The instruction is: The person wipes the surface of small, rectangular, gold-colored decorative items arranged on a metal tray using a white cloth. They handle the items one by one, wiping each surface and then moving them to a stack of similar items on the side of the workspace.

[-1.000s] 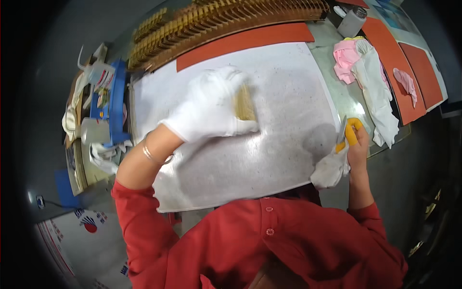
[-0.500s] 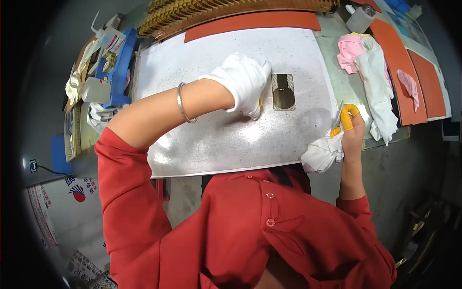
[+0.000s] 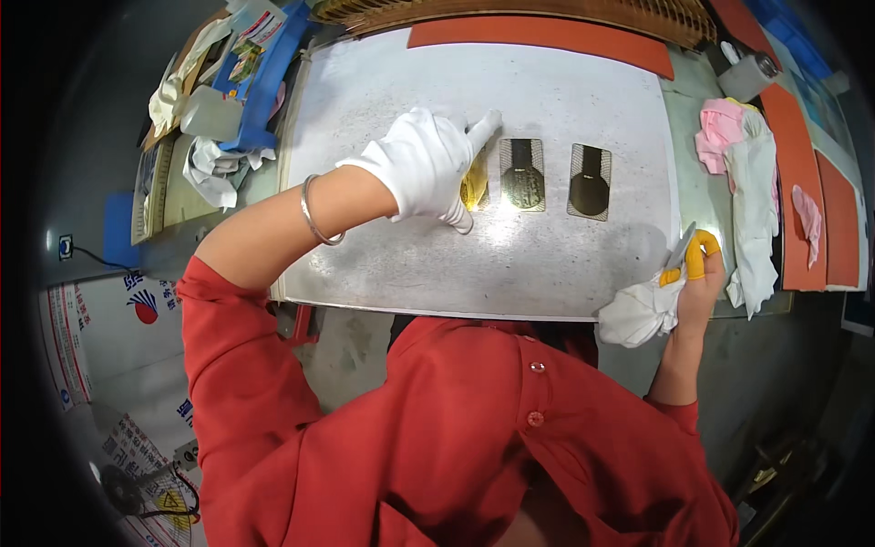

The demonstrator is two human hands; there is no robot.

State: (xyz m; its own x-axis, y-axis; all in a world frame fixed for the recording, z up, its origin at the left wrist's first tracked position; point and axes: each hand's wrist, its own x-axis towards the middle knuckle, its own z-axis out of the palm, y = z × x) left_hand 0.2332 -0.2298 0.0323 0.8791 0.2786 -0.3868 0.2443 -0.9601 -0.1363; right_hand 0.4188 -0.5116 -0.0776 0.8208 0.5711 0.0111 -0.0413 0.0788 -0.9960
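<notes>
My left hand [image 3: 424, 164], in a white glove, is over a thin gold metal piece [image 3: 474, 185] at the middle of the sheet. Its thumb and forefinger are stretched apart on either side of that piece, and the palm hides part of it. Just right lie two flat rectangular metal pieces, each with a dark strip above a round disc and mesh-like corners: a near one [image 3: 522, 178] and a farther-right one [image 3: 591, 184]. My right hand [image 3: 700, 273], with yellow finger covers, is closed on a bunched white cloth [image 3: 641, 312] and a thin metal blade [image 3: 684, 242] by the table's right edge.
A white sheet [image 3: 383, 264] covers the table. An orange strip [image 3: 538, 43] and a brown slatted rack [image 3: 519, 14] lie along the back. At left stands a blue tray [image 3: 264, 82] beside a plastic bottle [image 3: 211, 114]. Pink cloth [image 3: 720, 132] and white cloth [image 3: 755, 210] lie at right.
My left hand has moved left, uncovering a second metal piece and showing the gold one under it. The right hand still holds the cloth and blade. The whole view has shifted.
</notes>
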